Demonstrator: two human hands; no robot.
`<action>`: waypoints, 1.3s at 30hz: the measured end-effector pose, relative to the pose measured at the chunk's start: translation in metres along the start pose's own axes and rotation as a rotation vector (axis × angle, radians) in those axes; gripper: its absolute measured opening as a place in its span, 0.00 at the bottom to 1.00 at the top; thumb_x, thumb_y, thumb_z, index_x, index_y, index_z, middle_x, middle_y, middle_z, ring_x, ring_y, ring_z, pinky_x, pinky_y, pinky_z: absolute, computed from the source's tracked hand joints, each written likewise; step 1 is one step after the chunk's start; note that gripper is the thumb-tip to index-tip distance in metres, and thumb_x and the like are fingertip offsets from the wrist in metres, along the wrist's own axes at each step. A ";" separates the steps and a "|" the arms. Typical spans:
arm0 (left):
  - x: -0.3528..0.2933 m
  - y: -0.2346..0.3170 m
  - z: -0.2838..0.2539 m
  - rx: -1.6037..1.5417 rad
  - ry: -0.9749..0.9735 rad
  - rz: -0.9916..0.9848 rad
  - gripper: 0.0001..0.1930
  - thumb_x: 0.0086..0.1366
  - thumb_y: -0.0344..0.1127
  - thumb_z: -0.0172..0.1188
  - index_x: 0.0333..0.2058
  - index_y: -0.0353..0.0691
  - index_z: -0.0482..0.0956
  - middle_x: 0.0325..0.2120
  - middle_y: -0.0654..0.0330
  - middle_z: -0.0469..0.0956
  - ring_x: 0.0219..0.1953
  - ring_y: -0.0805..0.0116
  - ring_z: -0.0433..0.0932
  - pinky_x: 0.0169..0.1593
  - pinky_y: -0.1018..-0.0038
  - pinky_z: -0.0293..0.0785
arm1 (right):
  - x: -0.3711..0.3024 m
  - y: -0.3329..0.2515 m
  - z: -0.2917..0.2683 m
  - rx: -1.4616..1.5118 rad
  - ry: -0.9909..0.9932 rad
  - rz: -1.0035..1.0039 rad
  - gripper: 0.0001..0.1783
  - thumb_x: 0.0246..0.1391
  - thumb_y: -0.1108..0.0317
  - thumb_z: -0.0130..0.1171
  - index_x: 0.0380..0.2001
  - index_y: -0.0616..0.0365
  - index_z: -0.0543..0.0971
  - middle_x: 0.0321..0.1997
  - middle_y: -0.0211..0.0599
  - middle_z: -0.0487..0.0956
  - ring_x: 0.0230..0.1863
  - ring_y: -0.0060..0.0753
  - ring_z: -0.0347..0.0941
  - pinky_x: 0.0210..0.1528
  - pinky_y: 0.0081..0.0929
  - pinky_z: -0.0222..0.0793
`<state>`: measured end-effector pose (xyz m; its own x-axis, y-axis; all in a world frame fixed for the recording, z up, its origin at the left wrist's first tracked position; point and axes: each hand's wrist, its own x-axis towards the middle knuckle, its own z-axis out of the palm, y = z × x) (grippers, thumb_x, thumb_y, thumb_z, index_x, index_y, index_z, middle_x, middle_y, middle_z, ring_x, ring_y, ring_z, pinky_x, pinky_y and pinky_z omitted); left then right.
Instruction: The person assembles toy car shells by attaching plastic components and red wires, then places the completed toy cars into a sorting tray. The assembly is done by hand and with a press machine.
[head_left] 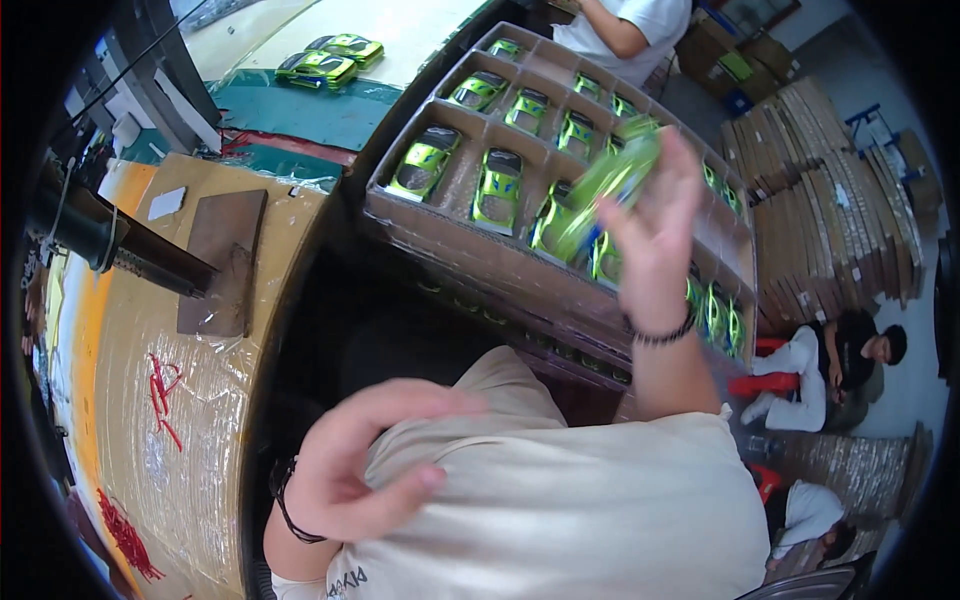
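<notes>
In my right hand (660, 210) is a green toy car body (620, 175), blurred by motion and tilted above a divided cardboard tray (440, 205). My fingers and thumb close around one end of it. Below it, more green car shells sit in the tray's compartments, among them one car shell (497, 188) near the front edge and another car shell (424, 163) in the left corner. My left hand (370, 470) is held in front of my shirt, slightly blurred, with thumb and fingers apart and nothing between them.
Left of me stands a tape-covered work table (200, 400) with a brown plate (222, 262) under a dark post (130, 250). Several green car shells (330, 62) rest on the far bench. Flattened cardboard stacks (820, 190) rise at right, near a seated person (840, 365). Another person (640, 35) is behind the tray.
</notes>
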<state>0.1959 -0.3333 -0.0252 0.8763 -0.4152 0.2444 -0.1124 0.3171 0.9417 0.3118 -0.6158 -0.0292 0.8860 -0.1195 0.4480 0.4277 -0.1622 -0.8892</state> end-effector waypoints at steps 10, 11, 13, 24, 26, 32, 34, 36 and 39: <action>0.021 0.076 0.059 -0.322 -0.341 0.334 0.12 0.66 0.34 0.57 0.46 0.35 0.79 0.45 0.40 0.81 0.43 0.49 0.83 0.49 0.63 0.78 | 0.081 0.094 -0.195 -1.282 0.075 0.090 0.42 0.53 0.63 0.67 0.68 0.53 0.60 0.69 0.49 0.58 0.66 0.54 0.65 0.67 0.41 0.65; 0.020 0.081 0.062 -0.345 -0.304 0.335 0.12 0.69 0.38 0.56 0.43 0.37 0.81 0.43 0.41 0.82 0.42 0.50 0.83 0.47 0.65 0.79 | 0.086 0.104 -0.202 -1.275 0.010 0.217 0.41 0.53 0.58 0.67 0.67 0.54 0.63 0.68 0.49 0.59 0.66 0.53 0.66 0.67 0.41 0.64; 0.018 0.081 0.065 -0.374 -0.276 0.333 0.13 0.72 0.41 0.55 0.39 0.38 0.84 0.42 0.42 0.83 0.40 0.51 0.84 0.45 0.66 0.79 | 0.093 0.117 -0.214 -1.327 -0.051 0.297 0.40 0.52 0.55 0.66 0.66 0.54 0.65 0.67 0.50 0.61 0.65 0.53 0.67 0.67 0.40 0.64; 0.007 0.035 0.041 0.006 -0.380 0.293 0.32 0.54 0.17 0.59 0.60 0.33 0.70 0.50 0.38 0.78 0.49 0.46 0.81 0.55 0.57 0.76 | 0.078 0.127 -0.198 -1.220 -0.272 0.257 0.21 0.62 0.52 0.55 0.53 0.47 0.79 0.59 0.41 0.75 0.64 0.47 0.69 0.65 0.36 0.64; 0.004 0.024 0.033 -0.008 -0.258 0.272 0.31 0.52 0.18 0.60 0.58 0.35 0.72 0.45 0.43 0.78 0.45 0.51 0.82 0.52 0.61 0.78 | 0.080 0.101 -0.188 -1.209 -0.236 0.334 0.20 0.63 0.49 0.53 0.51 0.45 0.81 0.52 0.37 0.81 0.59 0.45 0.74 0.64 0.37 0.66; -0.020 0.014 0.017 -0.058 0.016 0.185 0.30 0.44 0.17 0.58 0.51 0.32 0.76 0.44 0.46 0.79 0.45 0.57 0.81 0.53 0.66 0.77 | 0.111 0.088 -0.171 -1.013 -0.137 0.175 0.23 0.61 0.48 0.56 0.46 0.55 0.83 0.49 0.46 0.83 0.49 0.44 0.80 0.52 0.39 0.74; -0.018 0.013 0.017 -0.100 0.049 0.177 0.28 0.43 0.17 0.57 0.48 0.33 0.77 0.42 0.46 0.79 0.42 0.60 0.81 0.50 0.69 0.77 | 0.123 0.091 -0.144 -1.264 -0.475 0.421 0.28 0.60 0.45 0.55 0.49 0.59 0.81 0.52 0.51 0.81 0.53 0.48 0.79 0.56 0.40 0.73; -0.018 0.012 0.012 -0.109 0.026 0.204 0.26 0.44 0.18 0.56 0.47 0.33 0.77 0.39 0.47 0.79 0.41 0.61 0.81 0.47 0.70 0.77 | 0.127 0.108 -0.112 -1.356 -0.380 0.491 0.35 0.60 0.43 0.53 0.57 0.65 0.74 0.57 0.58 0.78 0.58 0.52 0.76 0.61 0.41 0.70; -0.026 0.006 0.004 -0.051 -0.017 0.207 0.24 0.45 0.17 0.55 0.45 0.32 0.78 0.37 0.48 0.79 0.40 0.62 0.81 0.45 0.72 0.76 | 0.126 0.111 -0.092 -1.383 -0.359 0.580 0.41 0.63 0.42 0.49 0.64 0.69 0.63 0.62 0.65 0.72 0.63 0.55 0.72 0.65 0.44 0.67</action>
<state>0.1705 -0.3236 -0.0248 0.8286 -0.3512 0.4359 -0.2653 0.4394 0.8582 0.4540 -0.7393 -0.0627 0.9481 -0.2840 -0.1427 -0.2946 -0.9538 -0.0589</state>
